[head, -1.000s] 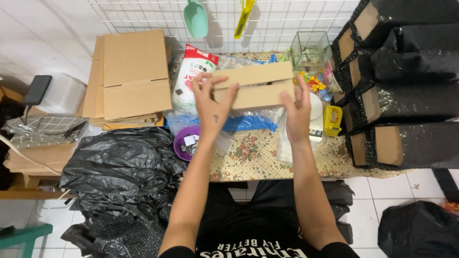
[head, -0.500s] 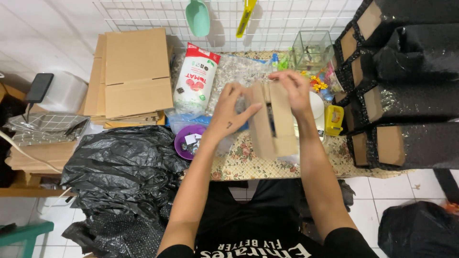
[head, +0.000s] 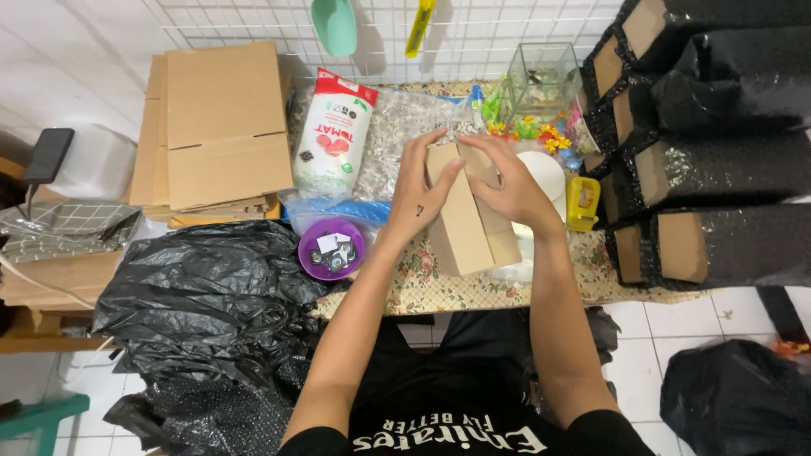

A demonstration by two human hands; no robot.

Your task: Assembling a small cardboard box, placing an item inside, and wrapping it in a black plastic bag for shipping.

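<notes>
Cardboard box point(head: 470, 221) stands lengthwise between both hands, left hand point(head: 420, 196) and right hand point(head: 507, 187) each grasping its far end, where flaps look folded down but not yet sealed.

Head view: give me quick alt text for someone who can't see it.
Both hands, left hand and right hand, grip a small cardboard box over a floral-covered table. A purple bowl and a red-and-white pouch lie to its left, flat cartons beyond them, and black-wrapped parcels are stacked at right.
</notes>
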